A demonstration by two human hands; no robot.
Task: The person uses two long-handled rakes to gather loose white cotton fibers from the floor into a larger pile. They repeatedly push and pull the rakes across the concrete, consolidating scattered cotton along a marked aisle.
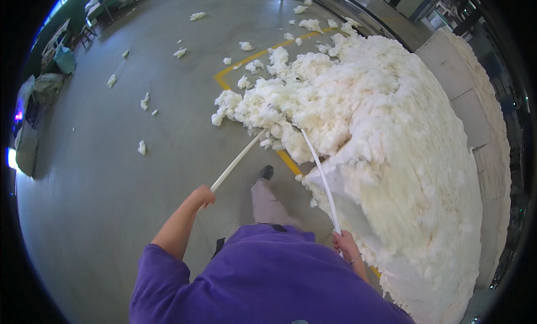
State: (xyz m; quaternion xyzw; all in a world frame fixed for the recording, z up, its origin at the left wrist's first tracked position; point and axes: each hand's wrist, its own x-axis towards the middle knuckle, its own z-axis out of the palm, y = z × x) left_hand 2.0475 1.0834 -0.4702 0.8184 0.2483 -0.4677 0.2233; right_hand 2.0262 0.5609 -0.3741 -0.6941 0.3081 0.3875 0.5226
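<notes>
My left hand [202,196] is closed around the end of a white strap [238,160] that runs up and to the right into a big heap of white raw cotton [386,134]. My right hand [345,243] grips a second white strap [319,170], which also leads up into the edge of the heap. Both straps are pulled taut and meet the cotton near its left front edge. I stand beside the heap in a purple shirt, one foot [266,172] forward on the grey floor.
Loose cotton tufts [142,148] lie scattered over the concrete floor, which has a yellow painted line [251,57]. Pressed cotton bales [475,117] stand at the right. Sacks and bags [39,94] line the left wall, with tables at the far left back.
</notes>
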